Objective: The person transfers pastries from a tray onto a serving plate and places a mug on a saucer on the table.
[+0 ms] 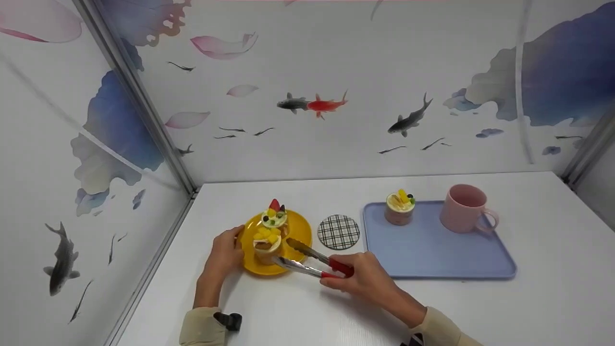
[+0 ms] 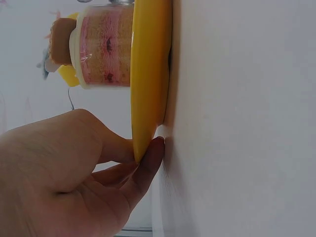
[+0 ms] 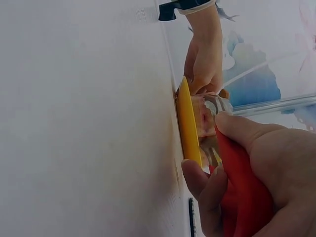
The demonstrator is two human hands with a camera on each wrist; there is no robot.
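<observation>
My left hand [image 1: 228, 252] pinches the left rim of a yellow plate [image 1: 302, 226]; in the left wrist view the thumb lies above the rim and fingers are below it. Two small layered cakes stand on the plate. The front cake [image 1: 266, 252] has yellow fruit pieces on top, and the back cake [image 1: 274, 218] carries a strawberry and dark berries. My right hand [image 1: 365, 276] grips metal tongs [image 1: 305, 266] by their red handles [image 3: 242, 182]. The tongs' arms are spread, their tips close to the front cake; whether they touch it I cannot tell.
Right of the plate lies a round checked coaster [image 1: 338, 231]. Beyond it is a blue tray [image 1: 432, 254] bearing a third small cake [image 1: 399, 209] and a pink mug [image 1: 462, 209]. Printed wall panels [image 1: 307, 57] border the white table [image 1: 298, 312] at the back and left.
</observation>
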